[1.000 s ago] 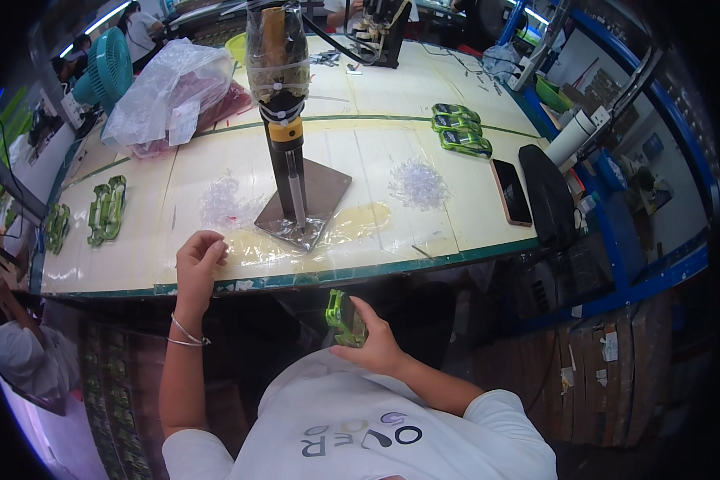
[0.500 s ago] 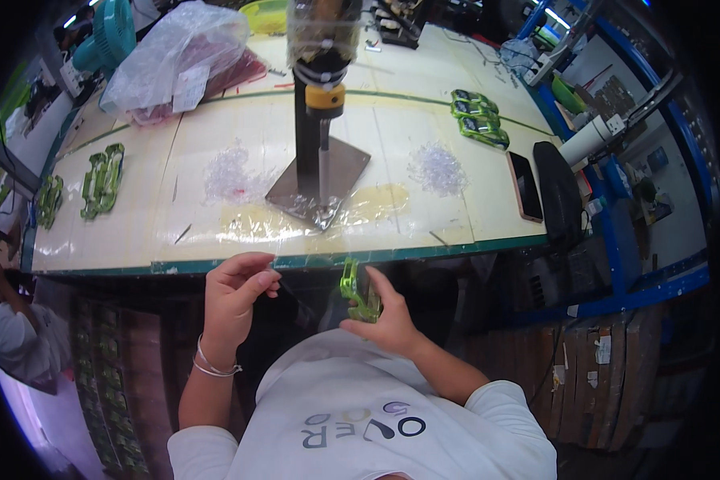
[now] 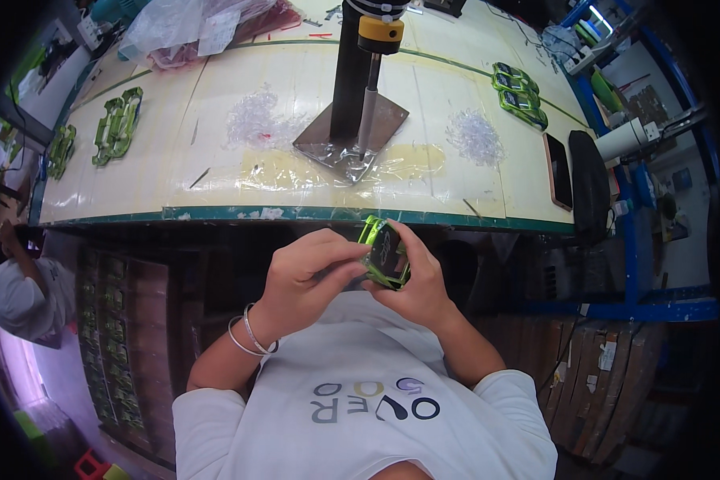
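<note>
In front of my body, just past the table's near edge, my right hand (image 3: pixel 421 286) grips a bright green frame with a dark, flat panel (image 3: pixel 386 250). Its thumb and fingers wrap the right and lower edges. My left hand (image 3: pixel 306 276) comes in from the left, thumb and forefinger pinched together at the frame's left edge. Whatever lies between those fingertips is too small to make out. On the table ahead stands a yellow-collared tool (image 3: pixel 380 36) with a thin shaft, above a tilted square metal plate (image 3: pixel 352 132).
Two heaps of clear plastic bits (image 3: pixel 252 118) (image 3: pixel 474 138) flank the metal plate. Green frames (image 3: pixel 118 128) lie at left; more green parts (image 3: pixel 520 96) at right, near a phone (image 3: pixel 558 170) and black case (image 3: pixel 590 188). A plastic bag (image 3: pixel 192 32) lies far left. Another person (image 3: pixel 32 292) sits at left.
My left hand has moved right, from apart to touching the frame's edge. The right hand has lifted and turned the frame, so its dark panel shows. The view has shifted downward.
</note>
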The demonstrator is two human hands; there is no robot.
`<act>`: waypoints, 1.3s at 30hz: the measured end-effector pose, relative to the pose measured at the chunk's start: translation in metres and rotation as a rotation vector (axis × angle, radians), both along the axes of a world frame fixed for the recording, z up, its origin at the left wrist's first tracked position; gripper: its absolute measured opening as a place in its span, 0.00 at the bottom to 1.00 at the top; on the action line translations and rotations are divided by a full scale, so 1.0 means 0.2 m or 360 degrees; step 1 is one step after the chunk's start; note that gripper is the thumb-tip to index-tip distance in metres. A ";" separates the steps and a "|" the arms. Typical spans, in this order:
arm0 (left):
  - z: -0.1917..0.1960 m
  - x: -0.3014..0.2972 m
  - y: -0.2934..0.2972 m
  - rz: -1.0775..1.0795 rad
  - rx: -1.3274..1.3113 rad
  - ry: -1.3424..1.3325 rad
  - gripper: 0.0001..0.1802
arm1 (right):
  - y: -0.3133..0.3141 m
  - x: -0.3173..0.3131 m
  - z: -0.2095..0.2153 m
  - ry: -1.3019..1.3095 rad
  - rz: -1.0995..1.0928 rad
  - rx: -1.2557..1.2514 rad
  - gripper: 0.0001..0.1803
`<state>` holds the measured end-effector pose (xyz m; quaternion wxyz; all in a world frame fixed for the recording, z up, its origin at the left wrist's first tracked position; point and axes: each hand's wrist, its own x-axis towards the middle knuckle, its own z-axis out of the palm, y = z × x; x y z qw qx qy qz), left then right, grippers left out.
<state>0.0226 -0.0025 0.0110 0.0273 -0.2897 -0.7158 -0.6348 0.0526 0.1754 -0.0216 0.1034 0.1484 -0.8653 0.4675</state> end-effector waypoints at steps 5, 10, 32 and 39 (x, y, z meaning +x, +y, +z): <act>-0.01 0.01 0.00 0.0015 -0.0045 0.0001 0.13 | 0.01 0.00 0.00 0.0040 -0.0004 0.0049 0.41; -0.03 0.01 0.00 0.0076 -0.0170 0.0167 0.15 | 0.01 0.00 0.01 0.0041 -0.0010 0.0096 0.41; -0.04 0.02 0.01 0.0177 -0.0922 0.1017 0.21 | 0.02 0.00 0.00 -0.0025 0.0008 0.0043 0.38; -0.13 0.04 0.06 0.0304 -0.0852 0.1095 0.21 | 0.00 0.01 -0.03 -0.0045 -0.0037 0.0011 0.36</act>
